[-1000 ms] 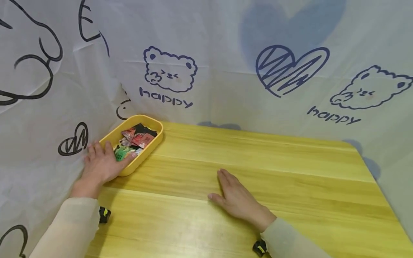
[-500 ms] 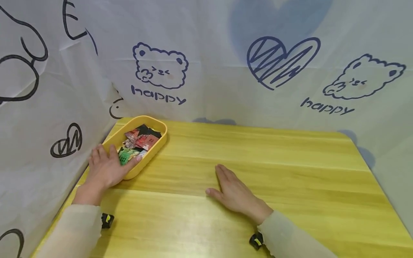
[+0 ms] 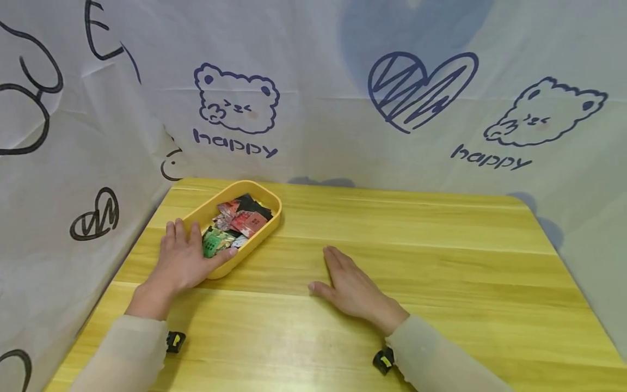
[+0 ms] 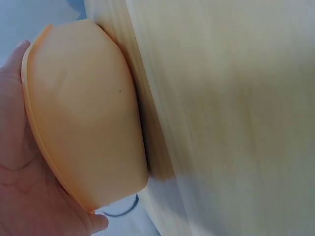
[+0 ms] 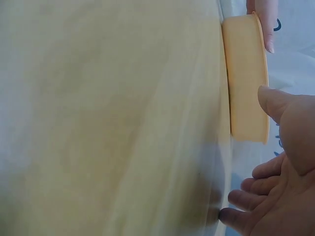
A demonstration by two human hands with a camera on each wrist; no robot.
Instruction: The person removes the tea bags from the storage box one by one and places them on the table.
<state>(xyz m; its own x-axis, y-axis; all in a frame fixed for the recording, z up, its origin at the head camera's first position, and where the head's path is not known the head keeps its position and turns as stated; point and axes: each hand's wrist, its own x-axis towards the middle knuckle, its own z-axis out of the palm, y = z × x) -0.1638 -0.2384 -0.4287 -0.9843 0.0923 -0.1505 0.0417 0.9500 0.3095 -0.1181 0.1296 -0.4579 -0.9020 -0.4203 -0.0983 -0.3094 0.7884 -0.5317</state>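
My left hand (image 3: 183, 265) rests on the near left end of a yellow plastic tray (image 3: 280, 213), fingers straight and spread over its left rim, thumb on its right rim. In the left wrist view the palm lies along the rim of the tray (image 4: 83, 113), which sits on the table. Inside lie several small foil packets: a green packet (image 3: 212, 243), a red packet (image 3: 253, 222) and black ones. Apart from the tray, my right hand (image 3: 355, 288) is held low at the table's middle, fingers extended, thumb spread, holding nothing.
A yellow wood-grain table (image 3: 416, 256) extends under both hands. White cloth (image 3: 313, 136) with drawn bears and hearts hangs along its back and sides. A small black device (image 3: 175, 342) is at the left wrist and another black device (image 3: 383, 360) at the right.
The tray has slid right, away from the left cloth, together with my left hand. My right hand has barely moved over the table. The head view has shifted slightly.
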